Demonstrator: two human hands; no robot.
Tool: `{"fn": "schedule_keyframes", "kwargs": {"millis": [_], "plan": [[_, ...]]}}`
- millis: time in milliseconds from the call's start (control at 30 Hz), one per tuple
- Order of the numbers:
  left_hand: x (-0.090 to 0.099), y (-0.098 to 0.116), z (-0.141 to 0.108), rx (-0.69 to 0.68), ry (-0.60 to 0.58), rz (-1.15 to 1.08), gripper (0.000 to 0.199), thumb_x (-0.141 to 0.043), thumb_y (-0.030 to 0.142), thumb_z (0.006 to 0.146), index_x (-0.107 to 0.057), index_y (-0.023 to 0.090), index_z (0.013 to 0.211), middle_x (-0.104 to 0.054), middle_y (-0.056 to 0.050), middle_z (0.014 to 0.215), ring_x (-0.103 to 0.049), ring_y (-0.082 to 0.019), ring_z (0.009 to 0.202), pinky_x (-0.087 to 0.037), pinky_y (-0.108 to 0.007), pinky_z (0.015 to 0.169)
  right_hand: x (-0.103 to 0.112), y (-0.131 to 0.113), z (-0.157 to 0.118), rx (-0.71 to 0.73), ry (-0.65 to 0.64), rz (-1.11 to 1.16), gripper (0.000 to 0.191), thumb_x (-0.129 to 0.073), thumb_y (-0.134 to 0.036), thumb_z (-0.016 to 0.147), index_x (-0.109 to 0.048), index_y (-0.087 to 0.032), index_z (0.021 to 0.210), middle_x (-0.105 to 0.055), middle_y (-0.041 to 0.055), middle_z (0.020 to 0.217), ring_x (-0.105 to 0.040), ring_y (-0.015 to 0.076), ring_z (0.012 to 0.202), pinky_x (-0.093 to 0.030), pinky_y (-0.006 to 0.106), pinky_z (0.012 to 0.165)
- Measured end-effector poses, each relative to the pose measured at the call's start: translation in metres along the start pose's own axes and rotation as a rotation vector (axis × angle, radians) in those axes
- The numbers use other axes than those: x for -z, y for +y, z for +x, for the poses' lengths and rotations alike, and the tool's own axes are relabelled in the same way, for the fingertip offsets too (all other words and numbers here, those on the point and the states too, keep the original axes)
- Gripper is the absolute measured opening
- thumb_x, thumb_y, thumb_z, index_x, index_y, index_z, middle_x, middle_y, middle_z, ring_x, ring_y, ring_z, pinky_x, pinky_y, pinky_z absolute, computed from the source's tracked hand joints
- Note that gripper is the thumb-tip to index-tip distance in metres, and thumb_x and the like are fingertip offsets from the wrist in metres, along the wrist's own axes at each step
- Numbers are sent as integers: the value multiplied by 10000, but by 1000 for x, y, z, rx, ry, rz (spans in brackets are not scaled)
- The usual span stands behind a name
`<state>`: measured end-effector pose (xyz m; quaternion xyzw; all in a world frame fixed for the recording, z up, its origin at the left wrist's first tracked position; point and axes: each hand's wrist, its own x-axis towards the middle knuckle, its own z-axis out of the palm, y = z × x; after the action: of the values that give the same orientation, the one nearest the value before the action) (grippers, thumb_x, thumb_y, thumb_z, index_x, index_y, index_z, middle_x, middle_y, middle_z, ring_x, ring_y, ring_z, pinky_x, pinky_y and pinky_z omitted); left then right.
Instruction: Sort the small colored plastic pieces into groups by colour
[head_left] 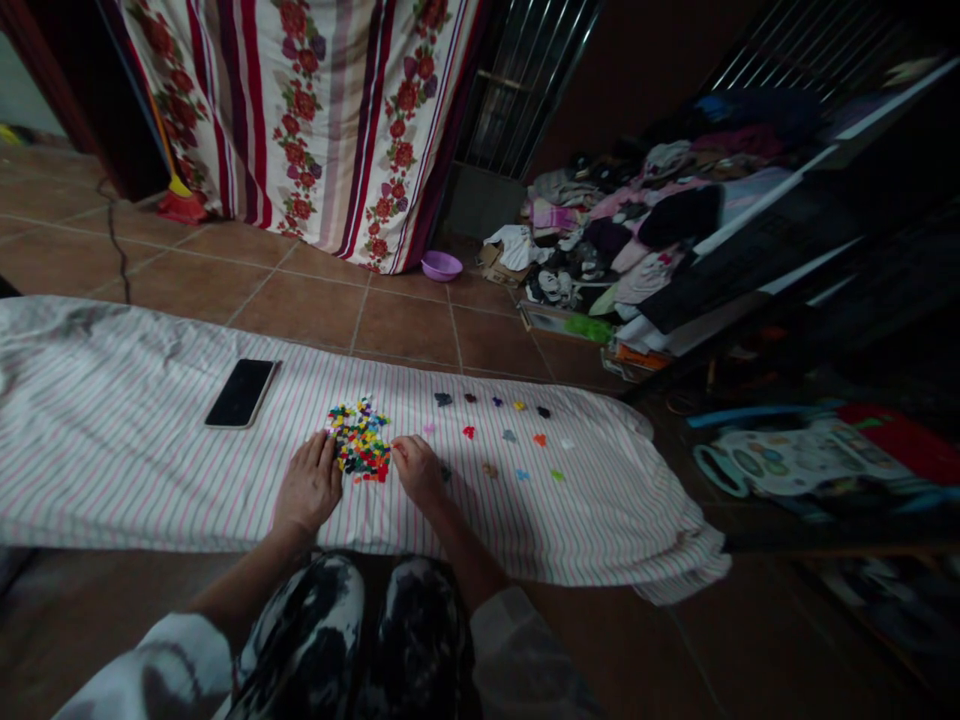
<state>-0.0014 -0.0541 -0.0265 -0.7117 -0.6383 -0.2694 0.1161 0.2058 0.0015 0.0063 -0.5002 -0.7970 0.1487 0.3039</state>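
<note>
A mixed heap of small coloured pieces (360, 440) lies on the striped cloth (165, 450). My left hand (309, 485) rests flat at the heap's left edge, fingers stretched out. At the right edge, my right hand (417, 470) has its fingers pinched together; whatever is between them is too small to name. To the right, little single-colour groups sit in rows, among them a red group (469, 432), a yellow one (519, 405), an orange one (540, 440), a light blue one (523, 475) and a green one (557, 475). My right hand partly hides a dark group beside it.
A phone (241, 394) lies on the cloth at the left. Beyond the cloth, a purple bowl (441, 265) stands on the tiled floor near a floral curtain (300, 120). Piled clothes (615, 220) are at the back right, and a red and blue object lies at the far right.
</note>
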Motion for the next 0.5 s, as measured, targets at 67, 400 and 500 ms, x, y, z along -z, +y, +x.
{"fn": "schedule_keyframes", "kwargs": {"millis": [67,400,500], "plan": [[-1,-1,0,-1,3,-10,437,-378,253,924,-508,24,1272,-539,-249,1330,-489,-323,1276,-420,-480,1050,3,5,0,-7,25,-12,185,-486,-140,897,-665,-186,911,-666,61,879,-611,181,861,-474,277,794],[-1,-3,0,-27,30,-15,440,-373,249,923,-478,42,1297,-535,-248,1329,-489,-329,1277,-439,-490,1034,23,40,-3,-80,157,-38,221,-473,-130,865,-678,-197,911,-670,54,892,-621,170,844,-480,267,772],[-1,-3,0,-35,20,-3,437,-376,250,925,-477,41,1295,-539,-249,1323,-495,-330,1272,-442,-489,1032,31,53,-4,-111,189,-64,236,-471,-106,836,-683,-184,903,-670,60,877,-619,177,838,-481,275,773]]}}
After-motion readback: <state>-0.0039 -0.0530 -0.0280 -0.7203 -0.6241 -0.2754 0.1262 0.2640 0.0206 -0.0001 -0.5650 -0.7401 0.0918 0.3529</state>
